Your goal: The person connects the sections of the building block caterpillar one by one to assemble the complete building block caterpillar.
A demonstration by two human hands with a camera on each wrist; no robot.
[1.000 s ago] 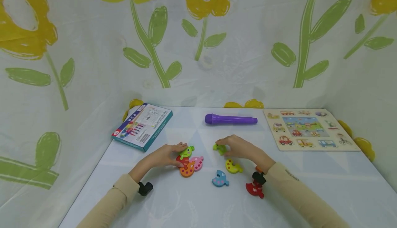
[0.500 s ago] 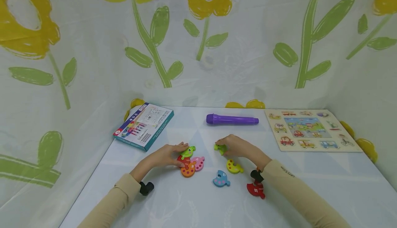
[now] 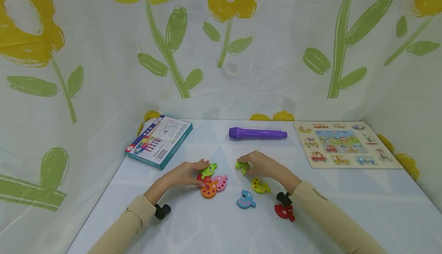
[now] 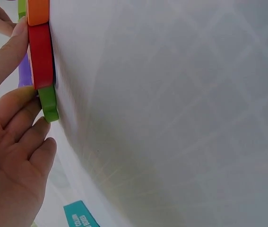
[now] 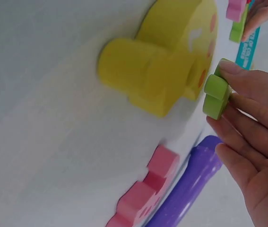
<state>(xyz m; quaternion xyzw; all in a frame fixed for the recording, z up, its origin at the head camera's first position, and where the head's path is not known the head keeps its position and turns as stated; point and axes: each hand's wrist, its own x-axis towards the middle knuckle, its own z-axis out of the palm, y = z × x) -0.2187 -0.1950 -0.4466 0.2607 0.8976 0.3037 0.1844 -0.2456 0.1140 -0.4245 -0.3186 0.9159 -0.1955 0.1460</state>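
Flower-printed sheeting (image 3: pixel 269 66) rises behind and beside our pale counter (image 3: pixel 214 231). From left, we find a box (image 3: pixel 159 141), far; the left hand (image 3: pixel 184 173) pinching joined puzzle pieces (image 3: pixel 211 181) left of centre; the right hand (image 3: pixel 264 166), apart, pinching a green piece (image 3: pixel 243 167) at centre; a purple microphone (image 3: pixel 257 133) beyond; a picture board (image 3: pixel 345 146), far right.

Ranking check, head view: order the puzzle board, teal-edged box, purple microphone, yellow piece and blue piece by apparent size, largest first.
1. Puzzle board
2. Teal-edged box
3. Purple microphone
Yellow piece and blue piece: both smallest, too alike to rank.
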